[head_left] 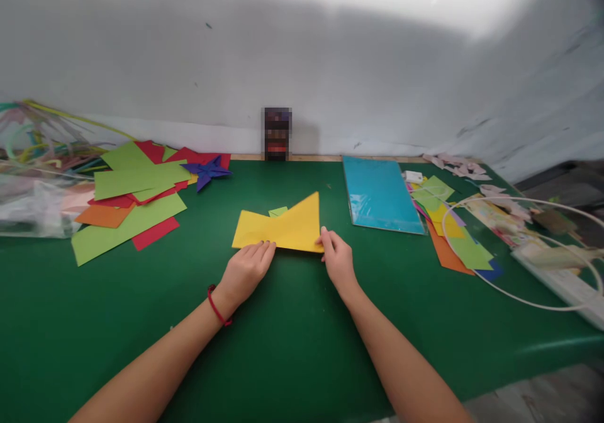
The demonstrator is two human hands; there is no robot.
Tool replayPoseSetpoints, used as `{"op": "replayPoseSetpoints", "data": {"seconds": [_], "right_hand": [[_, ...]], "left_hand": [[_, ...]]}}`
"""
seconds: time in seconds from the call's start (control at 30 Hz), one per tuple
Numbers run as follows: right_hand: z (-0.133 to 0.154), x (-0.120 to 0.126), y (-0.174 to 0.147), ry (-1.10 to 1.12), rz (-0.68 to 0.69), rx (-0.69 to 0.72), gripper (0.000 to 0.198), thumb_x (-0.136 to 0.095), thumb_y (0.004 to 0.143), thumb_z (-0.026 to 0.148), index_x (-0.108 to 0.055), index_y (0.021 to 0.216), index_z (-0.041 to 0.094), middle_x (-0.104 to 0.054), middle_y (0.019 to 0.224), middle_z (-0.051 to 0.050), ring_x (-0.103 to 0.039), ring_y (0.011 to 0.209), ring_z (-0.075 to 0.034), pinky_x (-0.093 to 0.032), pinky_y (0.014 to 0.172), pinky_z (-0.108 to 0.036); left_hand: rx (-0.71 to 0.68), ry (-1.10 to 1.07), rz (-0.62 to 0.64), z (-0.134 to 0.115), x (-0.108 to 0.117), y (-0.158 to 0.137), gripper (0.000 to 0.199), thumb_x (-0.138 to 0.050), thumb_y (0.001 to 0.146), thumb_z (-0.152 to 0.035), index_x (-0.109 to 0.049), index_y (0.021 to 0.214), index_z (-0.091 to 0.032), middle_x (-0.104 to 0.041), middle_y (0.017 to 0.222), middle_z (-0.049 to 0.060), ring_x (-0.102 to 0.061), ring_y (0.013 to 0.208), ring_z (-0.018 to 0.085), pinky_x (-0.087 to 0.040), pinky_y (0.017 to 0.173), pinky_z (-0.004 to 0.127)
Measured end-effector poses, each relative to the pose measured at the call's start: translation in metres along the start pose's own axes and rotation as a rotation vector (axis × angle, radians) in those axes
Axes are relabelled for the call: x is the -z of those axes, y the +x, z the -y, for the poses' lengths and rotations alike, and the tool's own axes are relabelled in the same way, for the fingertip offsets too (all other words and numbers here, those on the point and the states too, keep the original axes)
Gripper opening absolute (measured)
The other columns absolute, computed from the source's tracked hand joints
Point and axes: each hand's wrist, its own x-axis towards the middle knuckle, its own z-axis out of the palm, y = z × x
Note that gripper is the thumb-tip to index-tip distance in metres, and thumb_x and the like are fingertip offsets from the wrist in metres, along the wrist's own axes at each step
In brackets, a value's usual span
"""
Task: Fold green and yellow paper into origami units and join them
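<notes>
A folded sheet of yellow paper (283,229) rests on the table in front of me, its right part rising to a tall point and its top edge dipping in the middle. My left hand (248,270), with a red cord bracelet at the wrist, has its fingers together against the paper's near edge; its thumb is hidden. At the lower right corner, my right hand (337,259) pinches the sheet between thumb and fingers. Just behind the yellow sheet, a small light green paper piece (278,211) shows partly.
Green and red paper pieces (136,180) lie at the left, beside a purple folded paper star (207,171). A blue paper pack (384,193) lies right of centre. Farther right are colored scraps (465,237) and a looped white cable (500,297). A blurred dark object (277,133) stands by the wall.
</notes>
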Motion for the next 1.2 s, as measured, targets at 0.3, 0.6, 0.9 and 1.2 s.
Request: {"op": "replayPoseSetpoints", "data": {"seconds": [0.3,0.6,0.9,1.2], "right_hand": [[0.009,-0.008,-0.012,0.362,0.233,-0.177,0.040,-0.047,0.082,0.052,-0.060,0.090,0.016,-0.067,0.083,-0.009,-0.063,0.070,-0.020,-0.051,0.063,-0.032],[-0.013,-0.008,0.008,0.467,0.119,-0.273,0.046,-0.057,0.074,0.055,-0.065,0.087,0.011,-0.071,0.085,-0.010,-0.065,0.078,-0.025,-0.053,0.069,-0.037],[0.005,0.006,0.003,0.680,0.462,-0.168,0.036,-0.064,0.072,0.046,-0.067,0.093,0.017,-0.071,0.092,-0.008,-0.067,0.083,-0.022,-0.051,0.081,-0.041],[0.004,-0.012,-0.007,0.229,0.177,0.048,0.045,-0.060,0.077,0.040,-0.049,0.116,0.020,-0.063,0.095,-0.007,-0.062,0.071,-0.017,-0.053,0.061,-0.030]], "left_hand": [[0.002,-0.035,-0.054,-0.028,0.007,0.005,0.030,-0.040,0.085,-0.003,-0.060,0.107,-0.005,-0.069,0.101,0.016,-0.066,0.087,0.024,-0.053,0.076,0.037],[0.213,-0.525,-0.143,-0.030,0.009,0.009,0.031,-0.050,0.086,-0.020,-0.051,0.116,-0.014,-0.060,0.116,0.013,-0.054,0.112,0.022,-0.043,0.096,0.040],[0.720,-1.564,0.128,-0.008,0.002,0.017,0.044,-0.038,0.089,-0.046,-0.058,0.110,-0.013,-0.066,0.103,0.013,-0.064,0.091,0.022,-0.053,0.077,0.036],[0.956,-1.240,-0.218,-0.016,0.017,0.020,0.041,-0.037,0.090,-0.044,-0.065,0.095,-0.015,-0.069,0.096,0.009,-0.063,0.090,0.021,-0.050,0.076,0.032]]}}
